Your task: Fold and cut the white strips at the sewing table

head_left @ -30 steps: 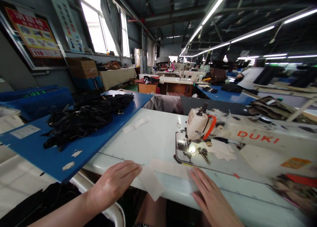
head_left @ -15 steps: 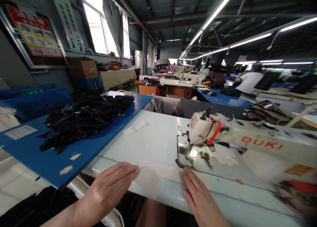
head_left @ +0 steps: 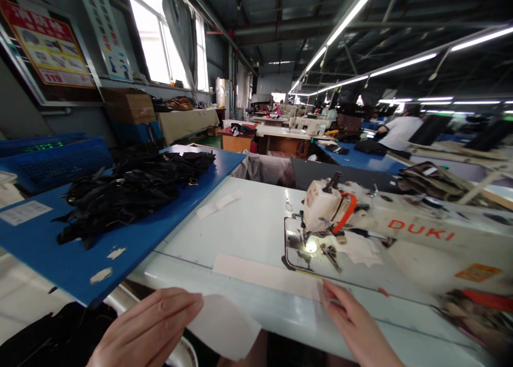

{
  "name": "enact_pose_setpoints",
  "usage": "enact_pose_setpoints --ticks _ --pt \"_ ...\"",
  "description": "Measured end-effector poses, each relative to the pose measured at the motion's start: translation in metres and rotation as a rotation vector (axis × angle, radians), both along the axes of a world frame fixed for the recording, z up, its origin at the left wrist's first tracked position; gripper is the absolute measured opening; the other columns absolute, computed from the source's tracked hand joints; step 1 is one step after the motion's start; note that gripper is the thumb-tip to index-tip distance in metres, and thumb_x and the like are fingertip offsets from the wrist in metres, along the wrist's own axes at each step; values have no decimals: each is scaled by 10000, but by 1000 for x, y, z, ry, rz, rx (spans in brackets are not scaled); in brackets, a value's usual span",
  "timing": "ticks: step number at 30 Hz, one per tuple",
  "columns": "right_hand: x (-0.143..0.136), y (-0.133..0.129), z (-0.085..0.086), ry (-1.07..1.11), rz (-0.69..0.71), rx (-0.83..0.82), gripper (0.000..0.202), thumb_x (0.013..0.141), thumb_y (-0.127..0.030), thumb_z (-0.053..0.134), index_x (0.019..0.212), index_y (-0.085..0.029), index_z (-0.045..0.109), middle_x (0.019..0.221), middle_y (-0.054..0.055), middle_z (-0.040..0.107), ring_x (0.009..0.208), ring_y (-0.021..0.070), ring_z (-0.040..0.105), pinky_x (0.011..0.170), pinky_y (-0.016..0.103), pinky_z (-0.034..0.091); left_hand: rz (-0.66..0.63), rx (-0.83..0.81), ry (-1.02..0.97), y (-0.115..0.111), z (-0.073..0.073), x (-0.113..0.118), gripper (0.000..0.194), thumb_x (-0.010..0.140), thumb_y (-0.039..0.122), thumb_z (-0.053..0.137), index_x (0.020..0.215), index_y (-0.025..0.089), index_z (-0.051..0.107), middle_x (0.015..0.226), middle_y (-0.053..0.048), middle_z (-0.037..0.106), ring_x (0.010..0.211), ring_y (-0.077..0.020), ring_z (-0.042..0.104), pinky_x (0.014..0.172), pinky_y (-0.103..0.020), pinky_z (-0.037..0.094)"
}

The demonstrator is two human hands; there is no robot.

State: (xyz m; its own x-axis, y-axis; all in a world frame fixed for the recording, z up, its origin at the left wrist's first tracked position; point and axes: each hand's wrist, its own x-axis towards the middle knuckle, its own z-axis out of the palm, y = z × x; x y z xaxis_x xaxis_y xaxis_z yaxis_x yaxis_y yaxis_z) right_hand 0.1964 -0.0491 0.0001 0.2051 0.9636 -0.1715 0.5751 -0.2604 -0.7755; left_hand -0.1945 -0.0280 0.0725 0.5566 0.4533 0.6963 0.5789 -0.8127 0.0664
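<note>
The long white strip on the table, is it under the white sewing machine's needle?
No, the strip lies by the ruler marks, in front of the sewing machine, right hand at its end.

There are two hands [head_left: 150, 327] [head_left: 356, 316], one DUKI machine [head_left: 417, 225], one black pile [head_left: 136, 188].

Red-and-yellow wall poster [head_left: 51, 54], blue plastic crate [head_left: 64, 166], cardboard box [head_left: 130, 106], grey curtain [head_left: 177, 36] at bright window [head_left: 151, 41], person [head_left: 401, 132] in white top

Blue tabletop [head_left: 160, 217], blk fabric pile [head_left: 132, 190], wht paper strip [head_left: 264, 276], off-wht sewing machine [head_left: 401, 217] w/ red lettering [head_left: 420, 230]
</note>
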Motion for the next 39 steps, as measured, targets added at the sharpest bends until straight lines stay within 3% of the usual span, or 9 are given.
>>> enact_pose_setpoints --ticks 8,12,17,21,25,28,30,35,39 --pt "-70 33 -1 54 77 134 537 723 -396 415 1179 -114 444 1223 179 459 1097 268 485 979 495 403 -33 -1 -22 -9 -4 5 340 836 119 482 1153 187 582 1033 -53 655 953 -168 607 820 -262 560" --pt "-105 63 2 136 151 152 426 743 -283 413 1132 -124 482 1207 162 490 1075 239 499 968 443 414 -136 -32 -90 2 1 25 332 821 56 499 1140 118 570 1019 -88 640 957 -151 581 850 -265 530" --pt "-116 70 34 275 200 117 443 794 -437 436 1084 -125 558 1171 124 559 1093 231 506 1027 422 346 -236 -98 -115 18 6 61 411 785 -6 521 1174 126 531 1040 -92 621 958 -142 557 847 -280 519" --pt "-89 40 65 665 231 -125 519 829 -571 353 1011 -159 610 1054 73 631 997 190 571 925 335 429 -295 -92 -154 27 6 92 430 781 2 536 1191 128 512 1060 -92 614 943 -143 545 820 -289 524" --pt "-38 11 69 907 232 -293 387 806 -486 488 920 -137 613 936 59 638 860 148 580 776 252 445 -352 -61 -179 33 -1 122 425 788 17 532 1198 127 510 1069 -99 615 946 -154 546 818 -307 532" --pt "1 -5 63 871 230 -342 240 693 -285 653 854 -119 588 834 25 612 744 90 560 671 184 412 -383 -18 -159 37 -15 142 419 794 23 521 1202 116 504 1073 -102 618 965 -163 552 829 -314 533" --pt "20 -12 61 824 159 -382 244 648 -271 672 796 -120 550 751 -4 567 666 63 523 612 167 382 -394 23 -105 39 -29 153 396 818 53 500 1209 110 497 1097 -105 613 999 -170 547 840 -315 530" --pt "50 -13 51 356 61 -349 221 634 -310 566 767 -136 533 660 -21 505 600 70 447 533 179 317 -345 112 162 35 -67 185 299 876 136 421 1152 97 527 1104 -104 608 1026 -179 539 844 -307 523" --pt "64 -4 36 99 48 -256 181 600 -219 519 733 -127 601 639 0 565 599 96 470 542 205 302 -266 -4 390 29 -81 210 223 861 141 445 1048 118 564 1053 -74 608 983 -180 543 871 -328 503"
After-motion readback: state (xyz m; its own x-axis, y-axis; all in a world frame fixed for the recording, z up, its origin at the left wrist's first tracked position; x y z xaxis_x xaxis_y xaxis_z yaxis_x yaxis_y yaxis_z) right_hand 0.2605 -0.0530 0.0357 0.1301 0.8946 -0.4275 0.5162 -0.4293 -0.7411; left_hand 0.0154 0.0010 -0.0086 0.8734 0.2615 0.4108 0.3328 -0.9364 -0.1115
